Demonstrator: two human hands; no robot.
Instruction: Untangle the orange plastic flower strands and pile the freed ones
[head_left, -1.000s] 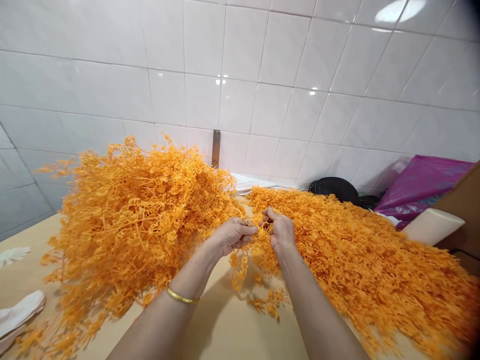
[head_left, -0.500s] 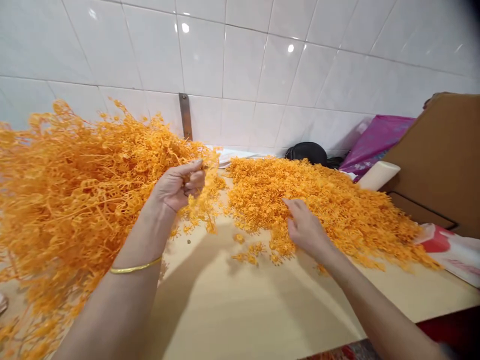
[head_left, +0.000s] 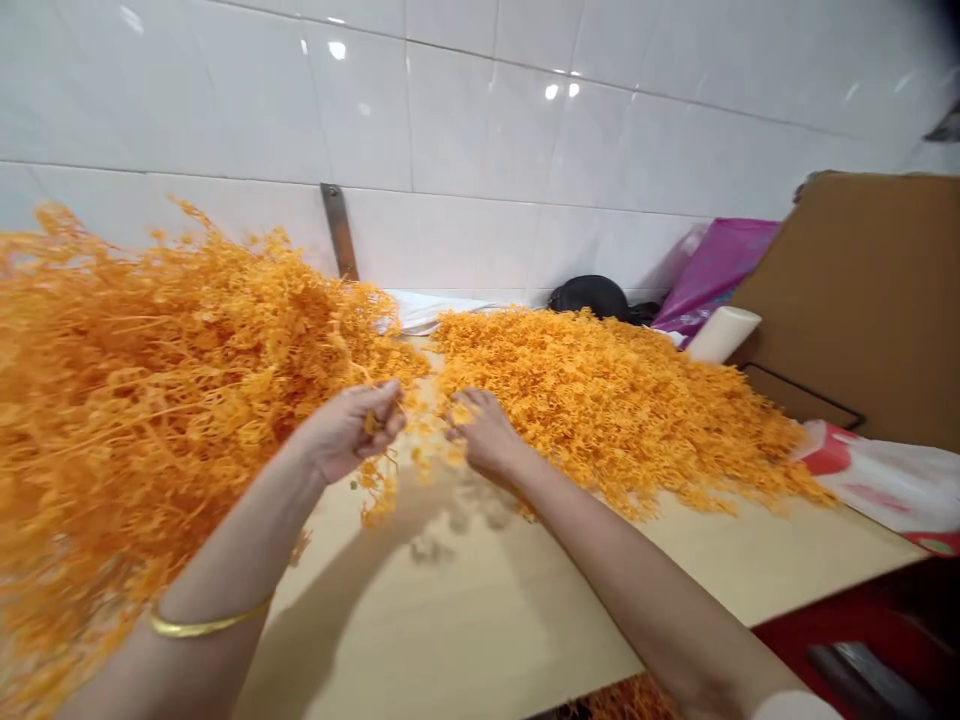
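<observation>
My left hand (head_left: 352,430), with a gold bangle on the wrist, pinches a sprig of orange artificial flowers (head_left: 379,492) between thumb and fingers. Small blossoms dangle from it over the table. Close by on the right, my right hand (head_left: 486,437) has its fingers curled at the sprig's blossoms; its fingertips are partly hidden and blurred. To the left of my left hand rises a big tangled heap of orange sprigs with stems (head_left: 187,370). Beyond my right hand spreads a lower pile of loose orange blossoms (head_left: 622,400).
The pale table (head_left: 442,630) runs along a white tiled wall (head_left: 480,130). At the right stand a brown cardboard box (head_left: 862,270), a cream roll (head_left: 724,335), a purple bag (head_left: 712,270) and a red-and-white plastic bag (head_left: 885,480). A black pouch (head_left: 592,296) lies by the wall.
My right hand has moved left from the loose blossom pile to the sprig in my left hand. My left hand has come down slightly, and the view has turned a little right.
</observation>
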